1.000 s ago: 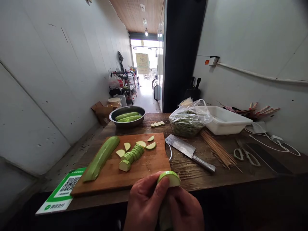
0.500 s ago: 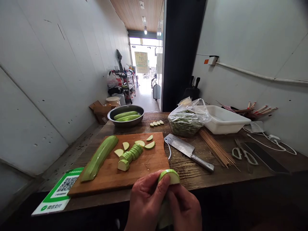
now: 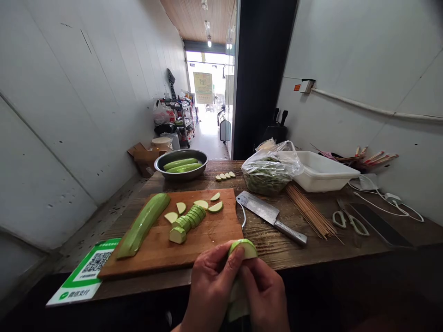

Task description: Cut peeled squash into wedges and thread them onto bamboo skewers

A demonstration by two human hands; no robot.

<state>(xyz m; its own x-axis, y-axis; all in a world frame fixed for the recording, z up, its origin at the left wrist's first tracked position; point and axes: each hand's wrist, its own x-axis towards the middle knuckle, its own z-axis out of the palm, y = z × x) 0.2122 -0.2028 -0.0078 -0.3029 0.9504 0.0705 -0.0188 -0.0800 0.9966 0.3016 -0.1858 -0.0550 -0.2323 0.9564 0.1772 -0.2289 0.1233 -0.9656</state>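
Just past the table's near edge, my left hand [image 3: 214, 276] pinches a half-round zucchini slice [image 3: 248, 249], its green rim upward and its pale face toward me. My right hand [image 3: 265, 290] is closed right beside it, fingertips under the slice; what they grip is hidden. Between my palms shows a pale shape [image 3: 238, 304] that I cannot make out. On the wooden cutting board [image 3: 218, 235] lie a long halved zucchini [image 3: 143, 226], a leaning row of cut slices [image 3: 190, 217] and several loose slices [image 3: 215, 207].
Right of the board lie a cleaver [image 3: 259, 208], bamboo skewers [image 3: 311, 212], scissors [image 3: 350, 219] and a dark phone-like slab [image 3: 380, 225]. Behind stand a metal bowl [image 3: 161, 168] with zucchini, a plastic bag of greens [image 3: 270, 173] and a white tub [image 3: 325, 180]. Several slices [image 3: 225, 176] lie in a line.
Both hands have shifted very slightly, the left still pinching the slice. The view has tilted a little; the things on the table stay in place.
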